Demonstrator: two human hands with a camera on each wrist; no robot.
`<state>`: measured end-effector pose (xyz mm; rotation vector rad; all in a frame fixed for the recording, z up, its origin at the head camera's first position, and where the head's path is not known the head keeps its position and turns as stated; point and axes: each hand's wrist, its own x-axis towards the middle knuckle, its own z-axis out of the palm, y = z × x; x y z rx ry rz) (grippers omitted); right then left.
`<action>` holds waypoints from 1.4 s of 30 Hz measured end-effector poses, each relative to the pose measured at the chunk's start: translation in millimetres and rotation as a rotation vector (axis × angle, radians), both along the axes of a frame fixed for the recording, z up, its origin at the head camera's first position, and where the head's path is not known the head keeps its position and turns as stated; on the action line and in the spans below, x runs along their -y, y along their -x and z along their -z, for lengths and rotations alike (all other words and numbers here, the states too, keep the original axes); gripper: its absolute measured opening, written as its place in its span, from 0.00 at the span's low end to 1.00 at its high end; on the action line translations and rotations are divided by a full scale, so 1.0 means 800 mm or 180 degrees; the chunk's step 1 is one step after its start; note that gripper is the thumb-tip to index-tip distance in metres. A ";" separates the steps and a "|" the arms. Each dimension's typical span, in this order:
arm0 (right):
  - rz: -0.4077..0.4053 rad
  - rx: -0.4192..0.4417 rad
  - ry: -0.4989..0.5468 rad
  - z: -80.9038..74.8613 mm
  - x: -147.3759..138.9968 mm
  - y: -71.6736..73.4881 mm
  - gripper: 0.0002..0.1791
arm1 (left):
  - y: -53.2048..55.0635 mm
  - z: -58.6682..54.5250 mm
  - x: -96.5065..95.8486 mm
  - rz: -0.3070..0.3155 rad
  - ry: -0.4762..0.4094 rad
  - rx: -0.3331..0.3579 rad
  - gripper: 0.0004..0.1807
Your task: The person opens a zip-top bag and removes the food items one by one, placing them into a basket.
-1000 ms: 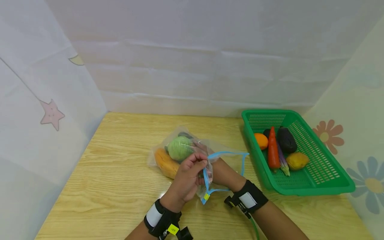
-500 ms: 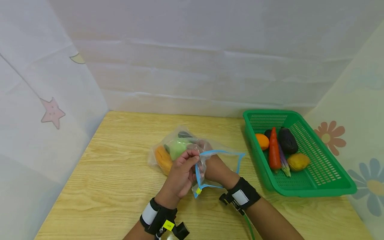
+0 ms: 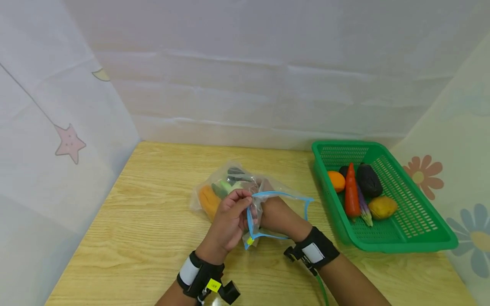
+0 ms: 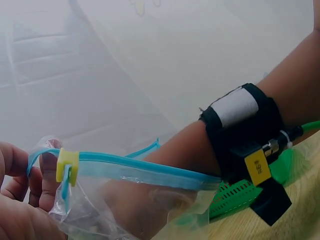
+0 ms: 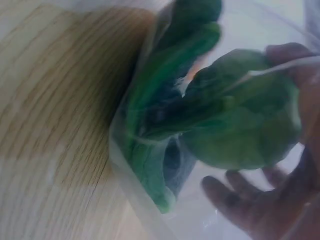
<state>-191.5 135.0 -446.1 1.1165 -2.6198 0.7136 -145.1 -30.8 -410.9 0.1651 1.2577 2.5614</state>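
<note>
My left hand (image 3: 228,224) pinches the blue zip edge of a clear zip bag (image 3: 282,194) between thumb and fingers. A yellow slider (image 4: 68,167) sits on that zip, just beyond the fingertips. Through the open mouth, my right hand (image 5: 287,200) reaches into the bag. Its thumb and curled fingers go round a green cabbage (image 5: 250,137), seen through plastic in the right wrist view. Long green vegetables (image 5: 165,75) lie beside it. In the head view, a yellow-orange vegetable (image 3: 208,202) and a dark one (image 3: 235,173) show inside the bag; my left hand hides part of the contents.
A green basket (image 3: 402,246) stands at the table's right. It contains an orange (image 3: 336,181), a red pepper-shaped vegetable (image 3: 351,195), a slim purple eggplant (image 3: 363,207), a dark oval vegetable (image 3: 369,179) and a yellow fruit (image 3: 383,207). White sheeting (image 3: 245,102) rises behind the table.
Both hands and the bag's mouth have shifted left. The cabbage, plainly visible a second ago, has moved toward the right hand and is now mostly hidden in the head view.
</note>
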 end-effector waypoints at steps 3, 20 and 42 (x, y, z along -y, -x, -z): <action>-0.0072 0.0471 0.0094 -0.008 -0.004 -0.004 0.30 | 0.001 -0.001 0.000 -0.0037 0.0040 0.0007 0.05; 0.0282 0.0654 -0.0939 -0.053 -0.046 -0.054 0.34 | 0.007 0.018 -0.002 -0.0114 0.0241 0.0158 0.03; -0.0049 -0.0249 0.0463 -0.092 -0.112 -0.100 0.48 | 0.008 0.031 -0.003 -0.0076 0.0538 0.0184 0.02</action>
